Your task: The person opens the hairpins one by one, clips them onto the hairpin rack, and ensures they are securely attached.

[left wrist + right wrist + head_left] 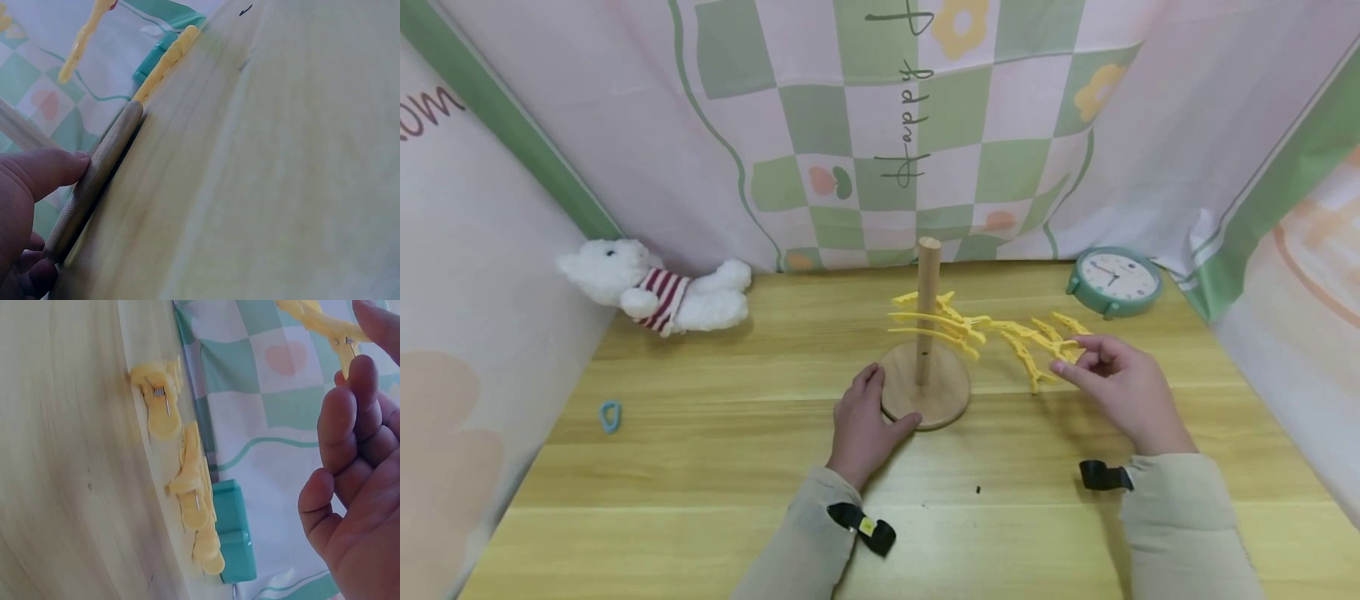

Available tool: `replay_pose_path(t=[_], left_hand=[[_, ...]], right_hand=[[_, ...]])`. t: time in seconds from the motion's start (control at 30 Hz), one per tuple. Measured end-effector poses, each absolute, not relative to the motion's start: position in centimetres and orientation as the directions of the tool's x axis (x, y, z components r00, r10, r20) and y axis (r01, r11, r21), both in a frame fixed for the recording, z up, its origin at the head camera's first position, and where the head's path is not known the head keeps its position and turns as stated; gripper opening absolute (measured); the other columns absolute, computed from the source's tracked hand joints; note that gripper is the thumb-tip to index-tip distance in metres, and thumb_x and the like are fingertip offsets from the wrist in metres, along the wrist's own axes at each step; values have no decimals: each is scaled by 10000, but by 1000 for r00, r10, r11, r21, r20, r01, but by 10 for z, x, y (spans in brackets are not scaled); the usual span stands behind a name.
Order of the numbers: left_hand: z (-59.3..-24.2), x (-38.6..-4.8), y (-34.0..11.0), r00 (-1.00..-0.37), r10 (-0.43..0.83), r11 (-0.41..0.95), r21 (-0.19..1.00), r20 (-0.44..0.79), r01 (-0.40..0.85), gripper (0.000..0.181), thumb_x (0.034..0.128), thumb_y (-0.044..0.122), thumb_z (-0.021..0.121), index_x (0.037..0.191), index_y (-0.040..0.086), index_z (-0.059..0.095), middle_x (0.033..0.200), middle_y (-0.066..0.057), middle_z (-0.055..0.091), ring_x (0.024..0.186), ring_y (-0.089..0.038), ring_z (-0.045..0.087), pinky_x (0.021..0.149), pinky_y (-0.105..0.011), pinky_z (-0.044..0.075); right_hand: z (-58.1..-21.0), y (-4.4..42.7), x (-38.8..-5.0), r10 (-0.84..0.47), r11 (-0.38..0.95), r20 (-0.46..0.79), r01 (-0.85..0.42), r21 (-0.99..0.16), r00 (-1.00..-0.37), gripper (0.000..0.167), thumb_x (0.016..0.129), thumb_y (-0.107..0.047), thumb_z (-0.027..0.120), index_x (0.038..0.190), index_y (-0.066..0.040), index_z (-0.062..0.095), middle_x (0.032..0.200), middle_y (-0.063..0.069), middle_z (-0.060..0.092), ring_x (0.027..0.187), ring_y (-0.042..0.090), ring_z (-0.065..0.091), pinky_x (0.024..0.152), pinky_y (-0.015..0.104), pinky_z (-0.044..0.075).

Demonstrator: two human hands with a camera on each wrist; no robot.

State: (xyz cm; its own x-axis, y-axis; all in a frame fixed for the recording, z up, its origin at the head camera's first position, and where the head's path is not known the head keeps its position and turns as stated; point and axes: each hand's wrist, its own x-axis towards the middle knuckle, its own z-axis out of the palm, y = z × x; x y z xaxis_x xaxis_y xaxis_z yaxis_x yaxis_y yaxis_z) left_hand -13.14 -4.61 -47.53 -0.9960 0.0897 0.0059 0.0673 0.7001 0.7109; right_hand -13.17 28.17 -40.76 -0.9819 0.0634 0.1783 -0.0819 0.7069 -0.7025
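In the middle of the table stands a wooden stand, an upright post on a round base. My left hand grips the near-left rim of that base. The left wrist view shows its thumb against the rim. Yellow plastic clips spread in a branching cluster right of the post, and curved yellow pieces cross in front of it. My right hand pinches one yellow clip at the cluster's right end. Metal springs show in several clips in the right wrist view; how they connect I cannot tell.
A green round clock lies at the back right. A white plush toy in a striped top lies at the back left. A small blue ring-like piece is on the left of the table. Behind hangs a patterned curtain.
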Motion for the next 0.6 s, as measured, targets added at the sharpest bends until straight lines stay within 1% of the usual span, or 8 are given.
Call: replay_pose_path(t=[0.1,0.17,0.27,0.37,0.47,0.53,0.6], left_hand=[[-475,-131,-46,-996,91,699,712,10,71,919,830,465,796,1518,7,394,1593,-114,344,1416,-373,368,1149,-579,252],[-474,-131,-46,-996,90,698,713,8,69,918,830,464,795,1519,9,393,1594,-111,343,1417,-371,368,1152,-574,247],[-475,-130,-46,-996,91,700,711,13,73,918,829,463,797,1516,4,396,1592,-114,346,1415,-372,371,1151,-574,249],[-474,-131,-46,-996,89,701,710,7,68,924,826,463,801,1519,9,392,1597,-108,340,1420,-366,365,1154,-569,250],[-475,-131,-46,-996,89,702,709,4,66,921,826,460,801,1519,11,394,1597,-109,340,1423,-363,362,1151,-570,255],[-474,-131,-46,-996,89,701,710,-1,62,921,827,460,801,1521,14,392,1600,-105,336,1427,-359,358,1154,-567,253],[-475,-131,-46,-996,90,700,711,2,65,919,828,461,799,1519,11,394,1597,-110,340,1424,-362,361,1151,-570,255]], right_hand=[[-408,284,-132,88,696,177,-67,-715,-980,515,894,-417,755,1231,-39,660,918,63,651,798,116,562,646,163,452],[-408,286,-132,107,693,175,-53,-719,-979,529,891,-430,754,1241,-45,658,984,75,648,823,128,548,661,171,442],[-410,290,-132,126,691,168,-35,-722,-978,554,891,-443,750,1270,-51,651,1104,115,635,881,170,521,700,213,418],[-412,296,-134,133,701,175,-32,-712,-976,571,899,-441,742,1298,-45,642,1179,155,625,954,215,514,743,239,388],[-415,301,-135,150,708,196,-33,-706,-969,559,901,-423,744,1290,-33,647,1192,167,627,1006,219,514,769,235,370],[-417,305,-136,163,712,202,-27,-702,-966,558,900,-420,747,1291,-34,648,1195,165,627,1002,195,516,770,226,368],[-419,309,-136,176,709,196,-14,-705,-965,565,897,-423,749,1300,-40,643,1206,172,625,1006,208,514,770,236,367]])
